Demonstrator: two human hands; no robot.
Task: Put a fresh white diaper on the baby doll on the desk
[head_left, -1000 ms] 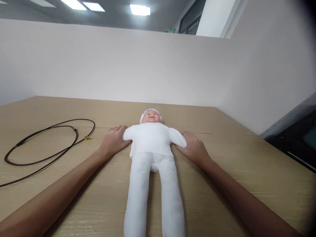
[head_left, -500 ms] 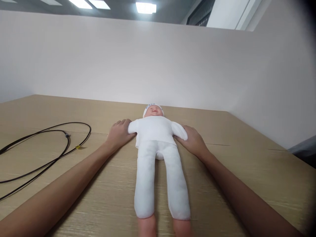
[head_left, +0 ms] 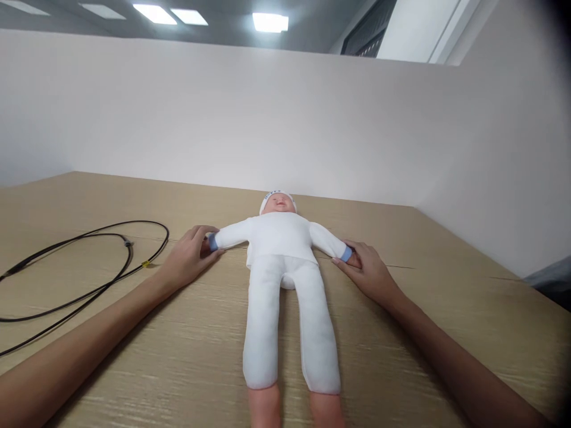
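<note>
A baby doll (head_left: 283,238) in a white top, white trousers and a white cap with dark print lies on its back, its bare lower legs towards me. Both its arms stretch out sideways, with blue cuffs showing at the sleeve ends. My left hand (head_left: 193,252) curls its fingers and thumb around the doll's hand at the left cuff. On the other side, my right hand (head_left: 368,267) is closed around the opposite doll hand, fingertips touching the blue cuff. The doll's hands are mostly hidden by my fingers.
Black cable (head_left: 129,255) lies in loops on the wooden table (head_left: 200,356) at left, with a yellow tag on it. A pale wall (head_left: 285,119) rises behind the table's far edge. Something dark (head_left: 551,276) shows beyond the right edge.
My hands have slid outward along the doll's arms, from the upper sleeves to the ends. The sleeves now lie extended, and the blue cuffs have come into view.
</note>
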